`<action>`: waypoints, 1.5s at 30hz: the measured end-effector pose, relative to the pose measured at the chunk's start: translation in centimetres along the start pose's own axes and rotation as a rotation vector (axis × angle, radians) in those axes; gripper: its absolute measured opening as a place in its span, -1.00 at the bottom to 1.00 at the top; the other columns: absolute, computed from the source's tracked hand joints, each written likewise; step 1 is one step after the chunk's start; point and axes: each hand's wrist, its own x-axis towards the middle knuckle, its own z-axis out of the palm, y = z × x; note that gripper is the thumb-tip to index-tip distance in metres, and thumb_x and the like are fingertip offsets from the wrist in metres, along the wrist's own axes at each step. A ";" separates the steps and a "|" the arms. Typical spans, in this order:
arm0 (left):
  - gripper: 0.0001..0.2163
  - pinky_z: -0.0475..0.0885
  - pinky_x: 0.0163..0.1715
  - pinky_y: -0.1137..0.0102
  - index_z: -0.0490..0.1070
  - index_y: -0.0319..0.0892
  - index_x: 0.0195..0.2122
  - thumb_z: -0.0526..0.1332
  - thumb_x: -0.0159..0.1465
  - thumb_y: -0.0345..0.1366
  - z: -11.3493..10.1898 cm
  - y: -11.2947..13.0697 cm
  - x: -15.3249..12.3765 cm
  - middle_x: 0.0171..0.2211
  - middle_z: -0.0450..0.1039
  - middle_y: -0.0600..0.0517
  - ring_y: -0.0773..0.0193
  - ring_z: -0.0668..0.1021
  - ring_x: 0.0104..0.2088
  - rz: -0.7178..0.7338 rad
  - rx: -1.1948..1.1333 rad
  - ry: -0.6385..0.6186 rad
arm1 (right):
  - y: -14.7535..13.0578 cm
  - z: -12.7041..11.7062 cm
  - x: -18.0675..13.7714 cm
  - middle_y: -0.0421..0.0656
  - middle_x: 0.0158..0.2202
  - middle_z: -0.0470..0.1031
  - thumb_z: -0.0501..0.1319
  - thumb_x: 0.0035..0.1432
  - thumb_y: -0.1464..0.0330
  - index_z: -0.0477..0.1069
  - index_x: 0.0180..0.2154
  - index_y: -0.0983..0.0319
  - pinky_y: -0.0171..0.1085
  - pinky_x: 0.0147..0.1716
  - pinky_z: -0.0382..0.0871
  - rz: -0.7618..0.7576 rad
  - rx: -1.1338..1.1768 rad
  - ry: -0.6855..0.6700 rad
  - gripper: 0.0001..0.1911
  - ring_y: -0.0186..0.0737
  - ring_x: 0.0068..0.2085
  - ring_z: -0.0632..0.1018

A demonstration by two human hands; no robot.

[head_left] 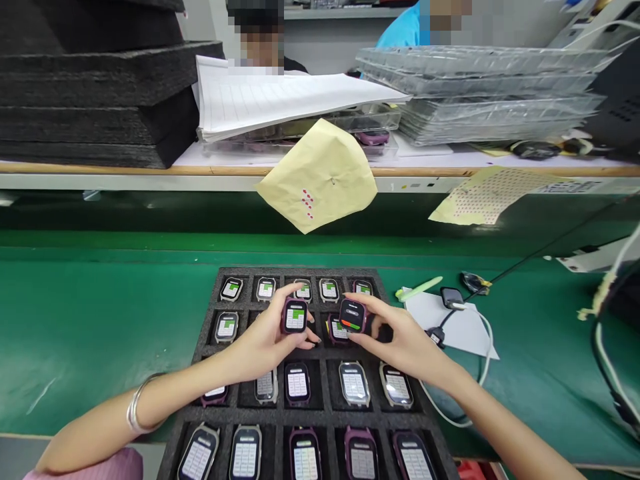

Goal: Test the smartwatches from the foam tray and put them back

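A black foam tray (325, 417) lies on the green belt in front of me, its pockets filled with several small watch bodies with lit screens. My left hand (265, 343) is closed round a purple watch body (295, 316), held up with its screen facing me. My right hand (403, 340) pinches a second purple watch body (353, 315) that shows a dark screen with red and green bars. Both hands hover over the tray's second row. A silver bangle is on my left wrist.
A white pad (450, 320) with a charging cable and puck (451, 297) lies right of the tray, beside a green pen (419, 289). Yellow sticker sheets (320, 177) hang from the shelf edge. Black foam stacks (100, 87), papers and clear trays (495, 93) sit on the shelf; two people are behind it.
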 end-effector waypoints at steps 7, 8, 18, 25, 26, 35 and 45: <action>-0.57 0.43 -0.02 0.04 0.26 -0.15 0.13 0.25 0.23 -0.31 -0.6 -2.0 1.6 0.02 0.42 -0.20 -0.08 0.51 -0.01 0.179 0.876 -0.072 | 3.2 -1.3 -0.9 0.00 -0.06 0.39 0.26 0.19 0.36 0.35 0.13 0.17 -0.01 -0.01 0.38 -0.182 -0.275 -0.063 -0.55 0.02 -0.01 0.44; -0.58 0.41 0.01 0.04 0.26 -0.15 0.13 0.25 0.24 -0.31 -0.7 -2.0 1.8 0.05 0.39 -0.20 -0.08 0.49 0.03 0.203 0.936 -0.084 | 3.4 -1.5 -1.1 0.00 -0.06 0.37 0.24 0.22 0.36 0.33 0.15 0.17 -0.02 -0.02 0.38 -0.181 -0.295 -0.080 -0.54 0.02 -0.02 0.44; -0.72 0.49 -0.13 0.11 0.29 -0.25 0.00 0.20 0.27 -0.34 0.7 0.2 2.7 -0.03 0.36 -0.19 -0.04 0.44 -0.06 0.099 1.482 -0.223 | 4.4 -3.6 -2.3 0.01 -0.01 0.37 0.21 0.25 0.33 0.29 0.20 0.17 0.03 0.00 0.34 -0.162 -0.394 -0.168 -0.51 0.05 0.02 0.40; -0.69 0.43 -0.01 0.03 0.29 -0.31 0.04 0.18 0.27 -0.39 0.4 0.2 2.7 0.07 0.29 -0.28 -0.10 0.39 0.04 0.173 1.521 -0.291 | 5.0 -2.1 -2.4 -0.03 -0.03 0.44 0.21 0.28 0.23 0.39 0.11 0.13 -0.01 0.02 0.39 -0.141 -0.148 -0.030 -0.62 -0.01 0.02 0.47; -0.68 0.42 0.02 0.02 0.28 -0.31 0.06 0.18 0.28 -0.37 0.1 0.1 2.6 0.09 0.28 -0.29 -0.11 0.37 0.07 0.183 1.499 -0.302 | 5.2 -2.0 -2.7 -0.03 0.02 0.42 0.21 0.28 0.23 0.38 0.12 0.12 0.00 0.05 0.37 -0.144 -0.143 0.016 -0.61 0.00 0.05 0.45; -0.58 0.36 0.09 0.05 0.14 -0.23 0.21 0.09 0.38 -0.19 -0.7 -0.3 1.5 0.15 0.25 -0.23 -0.03 0.32 0.16 0.280 1.411 -0.311 | 4.9 -1.5 -8.0 0.05 0.30 0.18 -0.12 0.42 0.08 -0.04 0.35 0.20 0.11 0.22 0.15 -0.209 -0.487 0.017 -0.41 0.05 0.30 0.18; -0.88 0.42 -0.09 0.12 0.40 -0.24 -0.18 0.09 0.34 -0.39 0.0 0.1 3.1 -0.11 0.42 -0.14 0.02 0.50 -0.09 0.375 1.661 -0.482 | 3.8 -0.3 -9.2 0.03 0.38 -0.02 -0.20 0.39 -0.02 -0.41 0.39 0.35 0.20 0.28 0.01 -0.208 -0.746 -0.172 -0.20 0.06 0.39 -0.07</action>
